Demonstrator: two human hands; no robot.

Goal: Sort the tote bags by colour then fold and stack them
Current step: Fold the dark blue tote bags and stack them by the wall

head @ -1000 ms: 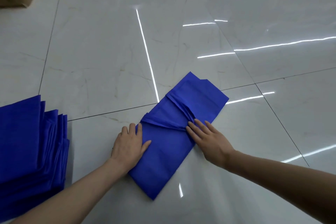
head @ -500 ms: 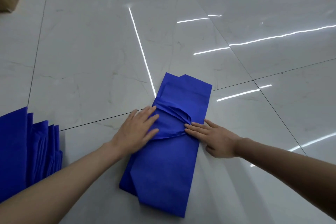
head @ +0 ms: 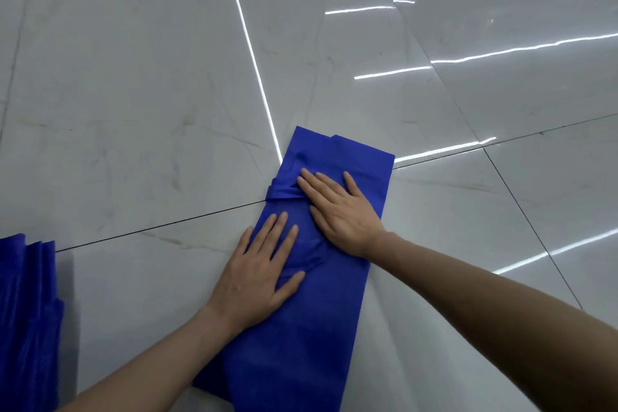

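Observation:
A blue tote bag (head: 311, 328) lies on the floor as a long narrow strip, running from the near edge of the view away from me. Its handles are bunched across the strip near the far end. My left hand (head: 259, 269) presses flat on the strip's left side, fingers straight and spread. My right hand (head: 337, 207) lies flat across the bag just beyond it, with its fingertips on the bunched handles. A stack of folded blue tote bags (head: 28, 318) sits at the left edge, partly cut off.
The floor (head: 150, 110) is glossy pale marble tile with dark grout lines and bright light reflections. Nothing else is in view.
The bag has turned to lie nearly straight away from me. Both hands have slid onto its top, the right moving left over the handles. The view has shifted; the cardboard box is out of sight.

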